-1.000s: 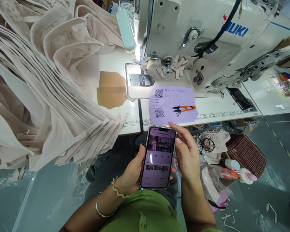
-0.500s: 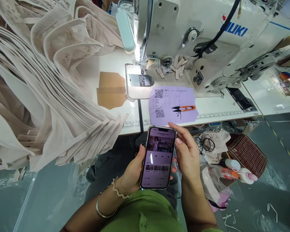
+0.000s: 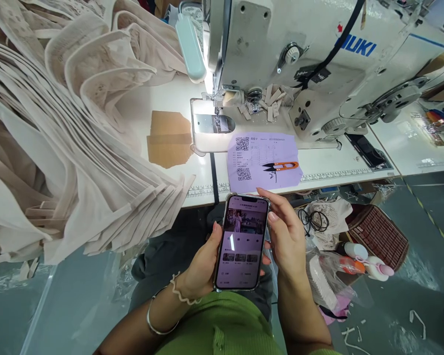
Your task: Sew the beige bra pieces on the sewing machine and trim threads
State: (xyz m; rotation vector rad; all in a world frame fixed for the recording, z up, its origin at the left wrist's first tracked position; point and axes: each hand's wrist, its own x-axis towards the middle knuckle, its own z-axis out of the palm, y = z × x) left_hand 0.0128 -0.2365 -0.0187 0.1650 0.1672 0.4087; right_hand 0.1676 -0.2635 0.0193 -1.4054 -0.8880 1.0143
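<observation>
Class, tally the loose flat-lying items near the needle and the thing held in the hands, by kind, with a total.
Phone, held by left hand and right hand: 1
Purple sheet: 1
Orange snips: 1
Brown card: 1
Total: 4

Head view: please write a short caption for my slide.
Both hands, left hand and right hand, hold a phone before a sewing machine.

A white sewing machine (image 3: 303,64) stands at the counter's (image 3: 170,98) far edge. Orange thread snips (image 3: 281,166) lie on a lilac sheet (image 3: 261,160) at the near edge; beige fabric pieces (image 3: 59,138) pile on the left.
</observation>
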